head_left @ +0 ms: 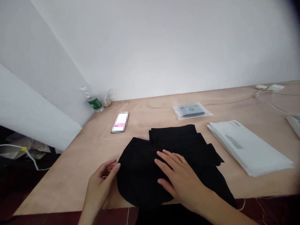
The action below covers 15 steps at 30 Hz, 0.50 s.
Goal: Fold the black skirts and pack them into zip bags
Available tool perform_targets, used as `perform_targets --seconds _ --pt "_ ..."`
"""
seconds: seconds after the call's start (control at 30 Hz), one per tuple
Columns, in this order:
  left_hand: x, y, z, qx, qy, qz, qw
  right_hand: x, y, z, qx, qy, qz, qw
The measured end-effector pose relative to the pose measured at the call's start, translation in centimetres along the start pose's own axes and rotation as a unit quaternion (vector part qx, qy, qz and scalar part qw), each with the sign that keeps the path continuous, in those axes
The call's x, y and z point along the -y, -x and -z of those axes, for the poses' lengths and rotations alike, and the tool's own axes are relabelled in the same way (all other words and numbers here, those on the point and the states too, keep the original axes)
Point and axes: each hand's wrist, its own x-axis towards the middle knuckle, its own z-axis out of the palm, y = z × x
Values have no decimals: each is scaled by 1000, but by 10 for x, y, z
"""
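Observation:
A black cloth (140,175), partly folded, lies at the table's front edge with part of it hanging over. Its kind of garment cannot be made out. My left hand (100,178) is at the cloth's left edge, thumb on top and fingers curled by the rim, pinching it. My right hand (175,168) rests flat on top of the cloth, fingers spread, holding nothing. Behind my right hand, narrower folded layers of black fabric (178,134) stretch toward the back and right.
On the wooden table (93,150) lie a phone (120,122), a flat plastic-wrapped packet (191,110) and a stack of white plastic bags (248,147). A water bottle (95,101) leans in the back left corner beside a small bag (107,100). White cables (260,92) run at the back right.

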Motion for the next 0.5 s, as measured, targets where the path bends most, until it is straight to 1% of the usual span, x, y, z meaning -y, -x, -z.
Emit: perform_targets --seconds 0.07,0.17,0.23,0.33,0.4,0.43,0.5 --pt "0 -2 -3 6 30 -1 1000 2 -4 -9 30 0 -3 1000" --pt "-9 -5 -6 -9 38 -26 999 1 -5 -17 43 -4 -11 999" --pt "-22 -4 -9 -39 24 -52 998 0 -4 -19 41 -14 -14 999" --pt "-52 7 -19 -94 14 -107 990 1 -4 -17 32 -52 -27 998" --pt "-72 22 -33 -117 25 -162 979 1 -3 -13 0 -100 -54 994" --pt "-80 29 -43 -113 20 -197 974 0 -3 -11 -30 -128 -76 988" --pt "-91 44 -66 -74 -11 -290 954 -5 -1 -5 -95 -178 -121 972"
